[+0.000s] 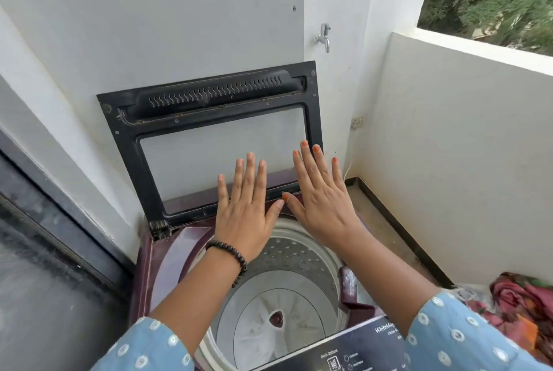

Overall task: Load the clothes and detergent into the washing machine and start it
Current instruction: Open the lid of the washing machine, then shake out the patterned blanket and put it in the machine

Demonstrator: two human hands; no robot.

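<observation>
Washing machine (167, 254) lower centre, lid (209, 119) raised against wall, drum (287, 290) empty. Clothes (520, 302) heaped lower right of frame: soft, light, floppy; best gathered in bunches from pile top. Left hand (245, 215) and right hand (323, 203) mid-frame, fingers straight and spread, holding nothing. Detergent not visible.

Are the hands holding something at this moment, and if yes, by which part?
Nothing is held. The left hand and right hand are both spread flat with straight fingers, above the open drum in front of the raised lid.
</observation>
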